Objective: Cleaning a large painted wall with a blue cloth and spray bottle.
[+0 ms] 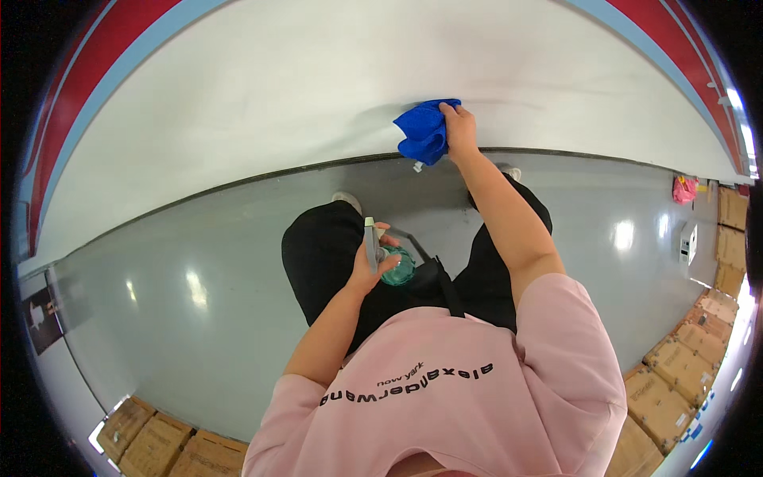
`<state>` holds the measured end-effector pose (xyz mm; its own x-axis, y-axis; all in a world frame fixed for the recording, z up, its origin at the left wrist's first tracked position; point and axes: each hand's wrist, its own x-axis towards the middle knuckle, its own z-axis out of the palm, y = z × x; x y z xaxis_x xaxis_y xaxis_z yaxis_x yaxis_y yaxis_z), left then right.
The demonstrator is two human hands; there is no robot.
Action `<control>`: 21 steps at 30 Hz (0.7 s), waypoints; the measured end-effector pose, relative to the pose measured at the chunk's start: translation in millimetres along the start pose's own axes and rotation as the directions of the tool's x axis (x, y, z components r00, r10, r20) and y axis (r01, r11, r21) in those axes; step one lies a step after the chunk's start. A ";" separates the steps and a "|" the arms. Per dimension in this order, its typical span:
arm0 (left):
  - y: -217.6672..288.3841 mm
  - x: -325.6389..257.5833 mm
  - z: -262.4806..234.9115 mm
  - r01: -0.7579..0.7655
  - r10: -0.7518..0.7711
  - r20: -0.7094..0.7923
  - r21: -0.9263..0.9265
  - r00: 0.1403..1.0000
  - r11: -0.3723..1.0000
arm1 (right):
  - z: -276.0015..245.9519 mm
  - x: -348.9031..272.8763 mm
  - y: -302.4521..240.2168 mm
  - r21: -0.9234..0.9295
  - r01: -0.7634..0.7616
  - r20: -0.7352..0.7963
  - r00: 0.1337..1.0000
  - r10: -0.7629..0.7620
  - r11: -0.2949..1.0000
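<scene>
My right hand (460, 132) is stretched forward, its fingers closed on a blue cloth (424, 133). The cloth hangs in folds against the lower part of a white wall (318, 87), and a small white tag shows at its bottom edge. Down by my left knee, my left hand (371, 266) is wrapped round the neck of a spray bottle (399, 269). This bottle has a grey and pale trigger head and a clear green body. Part of its body is hidden behind my fingers.
Red and blue stripes (87, 71) run along the wall's sides. A dark strip (302, 165) marks where it meets the grey floor (214, 238). Cardboard boxes (675, 370) line the right rear, with more boxes (151, 445) at the left rear. A pink bag (684, 190) and a white box (688, 242) sit far right.
</scene>
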<state>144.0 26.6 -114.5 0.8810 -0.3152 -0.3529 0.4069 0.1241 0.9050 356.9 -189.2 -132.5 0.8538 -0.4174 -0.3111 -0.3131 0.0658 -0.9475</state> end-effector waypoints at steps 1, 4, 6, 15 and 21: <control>0.5 1.2 -0.9 -0.018 0.018 0.009 0.010 1.000 1.000 | 0.2 1.3 -0.8 0.003 0.002 -0.005 1.000 -0.002 1.000; 2.2 -1.3 -0.5 0.005 -0.004 0.028 -0.035 1.000 0.999 | 8.9 1.2 4.0 -0.209 0.018 0.016 1.000 -0.015 0.978; -3.3 -5.5 -2.8 0.009 -0.009 0.008 0.026 1.000 1.000 | 18.3 -0.1 19.0 -0.429 -0.177 -0.070 0.984 0.162 0.886; -9.0 2.0 -2.9 0.028 -0.027 -0.014 0.076 1.000 0.997 | 19.7 -19.5 -24.3 -0.286 0.185 0.279 0.955 -0.103 0.940; -2.1 1.3 -2.1 0.032 -0.032 0.015 0.017 0.999 0.999 | 55.0 -49.2 -71.6 0.028 -0.007 0.363 0.932 -0.003 1.000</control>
<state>144.8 27.9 -117.4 0.8639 -0.3329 -0.3780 0.4304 0.0979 0.8973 360.2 -123.6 -53.5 0.9476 -0.0604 -0.3138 -0.3076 0.0941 -0.9469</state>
